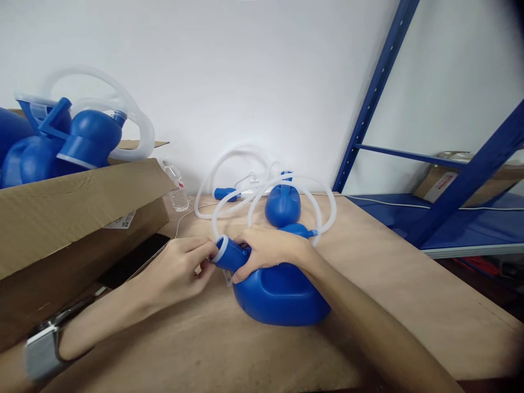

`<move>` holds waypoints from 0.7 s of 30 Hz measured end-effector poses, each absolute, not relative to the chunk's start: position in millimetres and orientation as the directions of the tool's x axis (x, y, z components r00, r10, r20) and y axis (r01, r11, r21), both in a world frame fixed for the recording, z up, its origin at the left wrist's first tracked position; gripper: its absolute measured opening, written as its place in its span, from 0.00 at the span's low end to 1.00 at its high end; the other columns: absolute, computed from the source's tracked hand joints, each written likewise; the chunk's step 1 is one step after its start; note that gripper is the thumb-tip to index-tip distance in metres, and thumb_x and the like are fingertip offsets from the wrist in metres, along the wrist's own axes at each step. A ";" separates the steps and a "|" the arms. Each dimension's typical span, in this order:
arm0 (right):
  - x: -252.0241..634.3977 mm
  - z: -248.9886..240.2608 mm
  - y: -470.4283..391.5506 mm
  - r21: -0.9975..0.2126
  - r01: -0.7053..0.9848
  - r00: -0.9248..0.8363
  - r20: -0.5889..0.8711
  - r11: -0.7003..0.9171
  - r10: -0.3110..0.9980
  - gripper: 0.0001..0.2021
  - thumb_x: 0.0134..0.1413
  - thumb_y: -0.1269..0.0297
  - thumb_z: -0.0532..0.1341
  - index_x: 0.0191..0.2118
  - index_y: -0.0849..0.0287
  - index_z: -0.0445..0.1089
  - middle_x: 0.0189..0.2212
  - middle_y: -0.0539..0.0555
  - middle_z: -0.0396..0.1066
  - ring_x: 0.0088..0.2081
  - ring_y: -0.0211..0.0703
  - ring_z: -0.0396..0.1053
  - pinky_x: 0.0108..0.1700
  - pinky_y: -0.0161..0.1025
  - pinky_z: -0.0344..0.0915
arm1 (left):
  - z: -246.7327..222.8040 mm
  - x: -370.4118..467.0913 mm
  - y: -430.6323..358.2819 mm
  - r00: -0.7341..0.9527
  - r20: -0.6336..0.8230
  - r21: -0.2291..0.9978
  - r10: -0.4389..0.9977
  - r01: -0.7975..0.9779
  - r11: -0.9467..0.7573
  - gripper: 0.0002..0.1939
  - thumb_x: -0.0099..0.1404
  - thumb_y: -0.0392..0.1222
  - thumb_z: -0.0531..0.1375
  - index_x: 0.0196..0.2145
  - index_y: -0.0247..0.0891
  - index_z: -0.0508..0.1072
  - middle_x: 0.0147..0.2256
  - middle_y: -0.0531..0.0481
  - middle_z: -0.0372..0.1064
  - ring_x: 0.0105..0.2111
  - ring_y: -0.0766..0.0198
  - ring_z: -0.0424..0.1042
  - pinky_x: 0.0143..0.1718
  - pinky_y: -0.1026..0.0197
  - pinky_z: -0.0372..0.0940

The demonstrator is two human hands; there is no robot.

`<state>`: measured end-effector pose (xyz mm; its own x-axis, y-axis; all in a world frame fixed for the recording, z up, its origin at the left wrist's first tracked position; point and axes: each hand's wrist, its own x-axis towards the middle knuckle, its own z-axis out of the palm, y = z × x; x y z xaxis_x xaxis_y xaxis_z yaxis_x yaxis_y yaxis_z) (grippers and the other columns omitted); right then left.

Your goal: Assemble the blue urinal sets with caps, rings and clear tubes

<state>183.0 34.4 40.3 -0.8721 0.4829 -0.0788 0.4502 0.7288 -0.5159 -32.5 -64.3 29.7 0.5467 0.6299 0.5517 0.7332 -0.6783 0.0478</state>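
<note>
A blue plastic urinal bottle point(282, 297) lies on its side on the wooden table, its wide neck pointing left and fitted with a white ring point(221, 249) at the mouth. My right hand point(270, 248) is wrapped round the neck from above, holding it. At the mouth, my left hand point(188, 265) pinches the white ring's edge; the fingertips are partly hidden inside the opening. A clear flap hangs just below the neck. From the small spout at the back, a translucent hose point(327, 204) loops over the table.
Behind stands another blue bottle point(282, 204), with a small blue piece point(226, 194) near the wall. At left, a cardboard box point(82, 213) holds several blue bottles with hoses. A water bottle point(178, 188) and a dark phone-like slab point(135, 259) are beside it. Blue shelving point(376, 82) rises at right.
</note>
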 end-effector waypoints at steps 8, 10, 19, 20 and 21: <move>183.1 40.1 35.8 -0.523 0.459 -0.869 -0.095 0.718 0.486 0.27 0.42 0.43 0.73 0.44 0.57 0.76 0.37 0.52 0.77 0.35 0.46 0.72 0.34 0.38 0.63 | 42.0 -47.3 -65.3 0.599 0.338 0.221 0.725 0.699 -0.680 0.10 0.65 0.35 0.57 0.43 0.41 0.73 0.39 0.49 0.78 0.35 0.59 0.76 0.30 0.63 0.65; 183.2 40.9 35.3 -0.516 0.462 -0.869 -0.098 0.721 0.486 0.26 0.43 0.44 0.73 0.43 0.57 0.76 0.37 0.51 0.77 0.35 0.46 0.72 0.34 0.38 0.62 | 47.0 -48.7 -62.3 0.639 0.301 0.241 0.708 0.667 -0.705 0.09 0.65 0.34 0.56 0.41 0.41 0.74 0.35 0.52 0.77 0.31 0.62 0.74 0.30 0.64 0.64; 183.1 45.0 32.0 -0.495 0.498 -0.851 -0.121 0.712 0.511 0.23 0.43 0.44 0.72 0.38 0.57 0.75 0.34 0.51 0.76 0.34 0.45 0.72 0.32 0.38 0.60 | 66.3 -55.1 -47.1 0.762 0.174 0.222 0.624 0.587 -0.778 0.11 0.60 0.28 0.54 0.35 0.39 0.71 0.32 0.53 0.75 0.29 0.65 0.72 0.32 0.64 0.61; 183.2 44.8 32.2 -0.495 0.498 -0.851 -0.119 0.712 0.512 0.23 0.43 0.44 0.72 0.38 0.57 0.75 0.35 0.51 0.76 0.34 0.45 0.71 0.32 0.38 0.60 | 66.3 -55.0 -47.2 0.760 0.162 0.222 0.629 0.593 -0.774 0.11 0.59 0.28 0.54 0.36 0.40 0.71 0.32 0.53 0.74 0.28 0.65 0.71 0.31 0.64 0.60; 183.1 44.4 32.4 -0.496 0.495 -0.852 -0.117 0.713 0.511 0.23 0.43 0.44 0.72 0.39 0.57 0.75 0.35 0.51 0.76 0.34 0.45 0.71 0.32 0.38 0.60 | 65.9 -54.5 -47.5 0.756 0.152 0.218 0.637 0.603 -0.767 0.11 0.59 0.28 0.54 0.36 0.40 0.70 0.31 0.54 0.73 0.28 0.65 0.70 0.31 0.64 0.59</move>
<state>183.1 32.4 44.4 -0.8518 0.5108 -0.1166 0.4954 0.7129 -0.4963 -54.5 -47.5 65.9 0.7557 0.6370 0.1524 0.6030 -0.7674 0.2178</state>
